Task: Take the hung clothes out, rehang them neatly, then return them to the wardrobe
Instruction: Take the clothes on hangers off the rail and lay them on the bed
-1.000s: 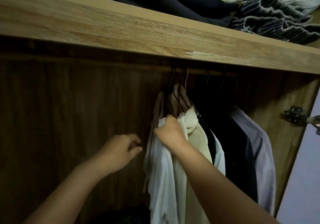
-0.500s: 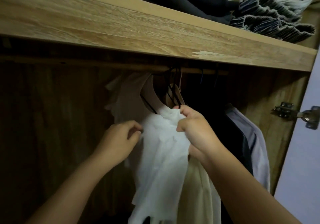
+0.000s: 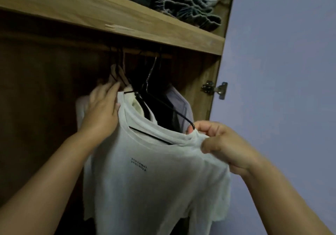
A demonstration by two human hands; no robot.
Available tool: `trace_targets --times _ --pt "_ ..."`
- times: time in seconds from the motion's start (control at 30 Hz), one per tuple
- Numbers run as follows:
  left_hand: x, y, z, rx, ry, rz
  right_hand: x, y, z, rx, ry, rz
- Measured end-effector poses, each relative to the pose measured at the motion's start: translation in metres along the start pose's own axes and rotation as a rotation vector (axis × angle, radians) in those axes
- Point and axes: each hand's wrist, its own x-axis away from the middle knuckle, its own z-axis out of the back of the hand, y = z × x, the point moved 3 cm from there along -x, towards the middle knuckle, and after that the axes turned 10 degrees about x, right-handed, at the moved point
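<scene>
Head view shows a white T-shirt (image 3: pixel 154 176) on a black hanger (image 3: pixel 163 105) at the wardrobe rail's right end, right hand (image 3: pixel 223 144) pinching its shoulder, left hand (image 3: pixel 101 111) flat against its other shoulder; tugging may slip it off.

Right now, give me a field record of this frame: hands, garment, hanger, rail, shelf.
left hand: left hand lies with straight fingers on the white T-shirt's left shoulder
right hand: right hand pinches the shirt's right shoulder at the hanger tip
garment: white T-shirt, small dark print on chest, front toward camera
hanger: black wire hanger inside the collar, hook up near the rail; whether it is hooked on cannot be told
rail: wooden rail carries other hung clothes behind
shelf: wooden shelf with folded clothes on top
</scene>
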Motion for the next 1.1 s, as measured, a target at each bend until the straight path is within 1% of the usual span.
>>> trace_targets --times 0.1,0.2,0.27,0.33,0.4,0.47,0.57,0.7,0.77,0.93,1.1 --pt "0.016 0.042 -0.02 -0.012 -0.077 -0.141 0.057 0.011 0.028 0.064 0.053 -0.057" --pt "0.045 0.092 -0.041 0.122 -0.149 -0.241 0.122 0.019 0.058 0.2 0.145 -0.116" --pt "0.068 0.123 -0.057 0.252 -0.194 -0.242 0.166 0.022 0.076 0.357 0.276 -0.175" --pt "0.093 0.153 -0.074 0.385 -0.221 -0.225 0.209 0.025 0.093 0.564 0.437 -0.244" --pt "0.117 0.183 -0.09 0.481 -0.216 -0.22 0.249 0.028 0.105 0.795 0.53 -0.306" --pt "0.138 0.215 -0.105 0.546 -0.223 -0.225 0.289 0.03 0.112 0.93 0.597 -0.409" --pt "0.165 0.263 -0.129 0.659 -0.301 -0.229 0.345 0.031 0.118 0.973 0.78 -0.515" --pt "0.195 0.32 -0.16 0.809 -0.451 -0.25 0.412 0.037 0.123 1.109 1.043 -0.641" --pt "0.209 0.348 -0.176 0.874 -0.534 -0.275 0.443 0.043 0.126 1.152 1.135 -0.71" --pt "0.244 0.427 -0.215 0.992 -0.703 -0.423 0.517 0.044 0.123 1.148 1.354 -0.883" --pt "0.294 0.508 -0.247 1.099 -0.927 -0.524 0.586 0.032 0.103 1.167 1.538 -1.089"
